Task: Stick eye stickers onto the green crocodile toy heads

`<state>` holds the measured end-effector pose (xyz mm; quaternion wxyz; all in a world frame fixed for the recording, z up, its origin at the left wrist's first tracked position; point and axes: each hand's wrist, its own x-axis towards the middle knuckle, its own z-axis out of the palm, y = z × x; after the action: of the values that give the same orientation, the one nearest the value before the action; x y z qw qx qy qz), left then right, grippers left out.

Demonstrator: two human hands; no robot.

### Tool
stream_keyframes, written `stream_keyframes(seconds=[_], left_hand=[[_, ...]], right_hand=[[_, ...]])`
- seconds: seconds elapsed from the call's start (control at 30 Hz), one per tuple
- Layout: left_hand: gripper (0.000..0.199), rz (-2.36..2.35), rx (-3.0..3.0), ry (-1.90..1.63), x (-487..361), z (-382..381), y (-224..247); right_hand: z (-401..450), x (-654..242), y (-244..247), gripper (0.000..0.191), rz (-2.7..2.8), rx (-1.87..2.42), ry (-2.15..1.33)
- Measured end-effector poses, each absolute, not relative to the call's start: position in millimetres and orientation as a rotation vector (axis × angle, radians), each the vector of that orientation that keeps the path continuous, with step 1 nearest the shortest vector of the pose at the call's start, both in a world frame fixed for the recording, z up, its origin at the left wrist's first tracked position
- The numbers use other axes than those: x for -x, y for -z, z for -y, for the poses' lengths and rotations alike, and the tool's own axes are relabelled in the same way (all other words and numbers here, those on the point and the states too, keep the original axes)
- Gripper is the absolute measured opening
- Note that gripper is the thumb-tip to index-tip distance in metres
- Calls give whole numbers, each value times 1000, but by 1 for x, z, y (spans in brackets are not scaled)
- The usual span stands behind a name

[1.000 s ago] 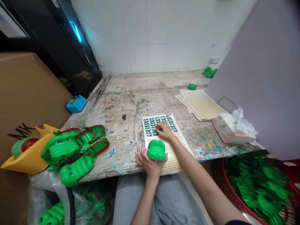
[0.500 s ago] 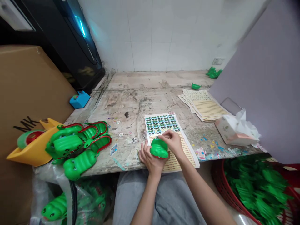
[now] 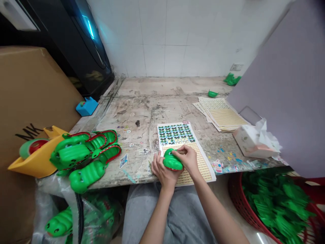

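Paint-stained workbench (image 3: 142,101) — left hand (image 3: 164,169) cupped under, right hand (image 3: 186,159) pressing on top, both clamped on a green plastic crocodile toy (image 3: 172,160) — just above a printed sticker sheet (image 3: 176,134), with stacked sheets (image 3: 220,113) farther back.

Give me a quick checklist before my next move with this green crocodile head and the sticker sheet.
Left hand supporting the green crocodile toy head: ok, it cradles the head from below.
Right hand on the head: ok, it sits on top.
Sticker seated on the head: cannot tell, the right hand covers that area.
Sticker sheet within reach: ok, it lies flat just beyond the hands.
Other crocodile toys apart from the sheet: ok, they lie off to the left, not touching it.
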<state>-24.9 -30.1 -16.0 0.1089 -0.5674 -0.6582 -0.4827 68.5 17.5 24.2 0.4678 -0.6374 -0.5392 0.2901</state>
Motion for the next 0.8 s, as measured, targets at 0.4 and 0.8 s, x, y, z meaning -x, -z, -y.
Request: stream_keyframes(seconds=[0.4,0.8], left_hand=[[63,1901,1685,1404,26,31,15],[70,1926,1673,1403,25,30,11]], right_hand=[[-16,-67,-41,30,1576,1770,-527],[-36,-75,-45,54,1887,1720,-1]])
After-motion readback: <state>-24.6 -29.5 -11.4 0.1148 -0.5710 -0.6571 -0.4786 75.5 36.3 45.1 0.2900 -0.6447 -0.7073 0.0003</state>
